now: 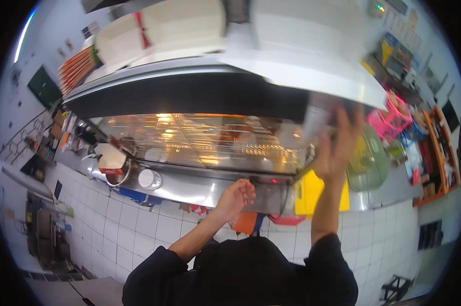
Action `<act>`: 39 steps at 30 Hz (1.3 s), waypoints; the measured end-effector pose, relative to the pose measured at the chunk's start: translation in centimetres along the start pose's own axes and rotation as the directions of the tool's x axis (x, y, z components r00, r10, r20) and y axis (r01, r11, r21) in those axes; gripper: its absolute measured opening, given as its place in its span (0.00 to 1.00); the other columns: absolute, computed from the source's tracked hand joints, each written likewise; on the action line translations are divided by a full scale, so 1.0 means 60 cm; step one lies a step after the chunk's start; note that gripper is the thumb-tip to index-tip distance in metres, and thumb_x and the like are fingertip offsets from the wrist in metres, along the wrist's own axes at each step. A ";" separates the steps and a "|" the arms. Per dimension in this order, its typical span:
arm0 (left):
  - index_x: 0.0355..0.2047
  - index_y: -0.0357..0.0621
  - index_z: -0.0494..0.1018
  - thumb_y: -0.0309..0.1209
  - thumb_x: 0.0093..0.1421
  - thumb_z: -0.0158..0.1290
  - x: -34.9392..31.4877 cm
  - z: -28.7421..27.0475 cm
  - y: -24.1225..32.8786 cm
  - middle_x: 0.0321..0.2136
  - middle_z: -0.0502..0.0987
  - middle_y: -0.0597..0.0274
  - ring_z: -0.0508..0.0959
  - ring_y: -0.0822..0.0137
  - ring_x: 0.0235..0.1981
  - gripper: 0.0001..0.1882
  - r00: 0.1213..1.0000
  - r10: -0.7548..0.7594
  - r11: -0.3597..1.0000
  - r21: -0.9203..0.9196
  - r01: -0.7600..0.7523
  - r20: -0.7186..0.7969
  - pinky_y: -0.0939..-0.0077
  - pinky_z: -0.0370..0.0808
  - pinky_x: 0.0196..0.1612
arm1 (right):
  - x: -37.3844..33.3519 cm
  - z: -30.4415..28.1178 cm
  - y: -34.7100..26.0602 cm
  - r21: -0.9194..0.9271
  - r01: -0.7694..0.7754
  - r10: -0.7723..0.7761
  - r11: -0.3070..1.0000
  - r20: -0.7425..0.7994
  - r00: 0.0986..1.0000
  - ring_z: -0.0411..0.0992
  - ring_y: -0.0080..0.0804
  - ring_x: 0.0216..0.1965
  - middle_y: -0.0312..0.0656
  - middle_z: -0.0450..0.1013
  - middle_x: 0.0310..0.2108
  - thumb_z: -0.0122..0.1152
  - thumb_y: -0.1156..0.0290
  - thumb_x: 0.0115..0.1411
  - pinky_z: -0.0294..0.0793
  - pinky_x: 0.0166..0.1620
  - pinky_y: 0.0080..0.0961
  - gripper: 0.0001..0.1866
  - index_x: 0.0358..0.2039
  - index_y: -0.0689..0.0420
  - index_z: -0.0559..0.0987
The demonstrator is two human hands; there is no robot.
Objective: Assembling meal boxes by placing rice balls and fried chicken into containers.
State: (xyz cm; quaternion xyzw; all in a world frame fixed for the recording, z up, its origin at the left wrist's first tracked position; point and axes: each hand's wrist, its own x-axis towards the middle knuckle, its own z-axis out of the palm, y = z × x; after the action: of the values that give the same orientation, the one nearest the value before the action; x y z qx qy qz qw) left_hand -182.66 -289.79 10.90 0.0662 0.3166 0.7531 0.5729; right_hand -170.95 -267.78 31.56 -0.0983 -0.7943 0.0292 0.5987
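Hands before a lit display cabinet (pixel 179 94) that stands along the far side of a steel tabletop (pixel 210 184). The right hand (pixel 335 153) is at the cabinet's right end, fingers extended toward the near edge of a large white panel (pixel 312 56); the panel lies highest and juts toward the person, which probably brings its edge within reach. Motion blur covers the fingertips, so whether they grip, touch or merely approach the panel cannot be told. The left hand (pixel 239 195) hangs over the tabletop's near edge, fingers loosely curled, with nothing visible in it; it is presumably kept low so as to be free. Pale cartons (pixel 182 30) occupy the cabinet top, and a stack of orange-brown cartons (pixel 77 70) stands at its far left end, likely to spare working room below. On the tabletop at left, a white tub (pixel 150 179) sits beside a metal pot (pixel 119 179), both near the front, seemingly for easy access. At right, a yellow board (pixel 308 196) lies next to a translucent green bin (pixel 373 163), apparently grouped clear of the glass front (pixel 205 137).
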 end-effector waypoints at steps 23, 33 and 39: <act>0.37 0.37 0.71 0.25 0.66 0.46 -0.350 -0.112 0.694 0.28 0.73 0.64 0.72 0.77 0.31 0.05 0.392 0.676 0.034 0.505 -0.862 0.624 0.81 0.70 0.37 | 0.352 0.491 -0.518 0.232 0.080 -0.244 0.969 0.876 0.417 0.75 0.44 0.49 0.50 0.78 0.46 0.57 0.43 0.61 0.72 0.54 0.36 0.31 0.50 0.58 0.80; 0.34 0.37 0.72 0.26 0.65 0.47 -0.383 -0.121 0.747 0.25 0.73 0.66 0.71 0.78 0.28 0.06 0.401 0.673 -0.007 0.548 -0.836 0.621 0.83 0.68 0.34 | 0.389 0.471 -0.523 0.236 0.341 -0.415 0.910 0.510 0.754 0.72 0.55 0.30 0.56 0.74 0.26 0.55 0.64 0.64 0.72 0.35 0.40 0.14 0.34 0.63 0.80; 0.31 0.37 0.73 0.23 0.59 0.51 -0.367 -0.086 0.760 0.29 0.75 0.60 0.73 0.72 0.31 0.02 0.102 0.674 -0.450 0.516 -0.729 0.732 0.79 0.68 0.36 | 0.379 0.388 -0.541 0.088 0.379 -0.374 0.921 -0.067 0.925 0.74 0.41 0.23 0.50 0.76 0.25 0.56 0.67 0.65 0.70 0.29 0.29 0.10 0.37 0.61 0.80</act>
State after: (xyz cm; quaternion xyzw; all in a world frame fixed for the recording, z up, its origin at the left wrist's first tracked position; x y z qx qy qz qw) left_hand -215.10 -318.31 37.80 0.5676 0.5026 0.6099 -0.2309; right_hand -203.15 -293.55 51.86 0.0854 -0.7810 -0.0496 0.6167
